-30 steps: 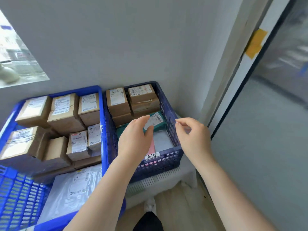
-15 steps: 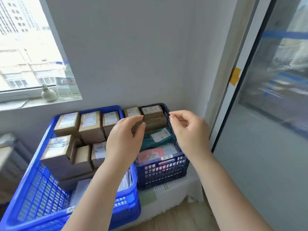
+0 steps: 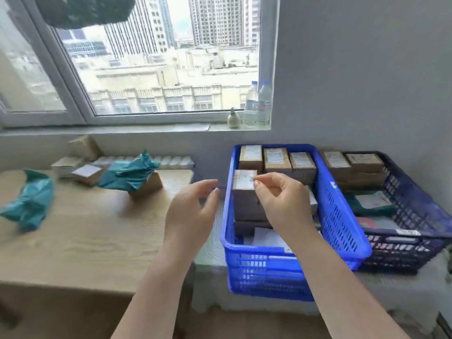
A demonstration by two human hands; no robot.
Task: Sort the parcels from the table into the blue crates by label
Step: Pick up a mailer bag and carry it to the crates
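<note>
Both hands hovering empty: left hand (image 3: 189, 211) and right hand (image 3: 281, 201), fingers loosely curled. Crumpled teal bags (image 3: 127, 172) lying on woodgrain worktop (image 3: 93, 231); cardboard boxes (image 3: 276, 157) filling slotted plastic blue crate (image 3: 342, 223); labels blurring unreadably.

Two bare hands are held up empty, fingers loosely curled: the left hand (image 3: 189, 211) over the gap between the tabletop (image 3: 80, 236) and the bright blue crate (image 3: 342, 216), the right hand (image 3: 281, 201) over that crate. Brown boxes (image 3: 276, 157) are packed in it. A darker crate (image 3: 420, 231) is set just beside it, holding more boxes and flat parcels. On the tabletop, two teal bags (image 3: 129, 172) and small boxes (image 3: 85, 173) are seen. Two bottles (image 3: 259, 104) are stood on the windowsill.
</note>
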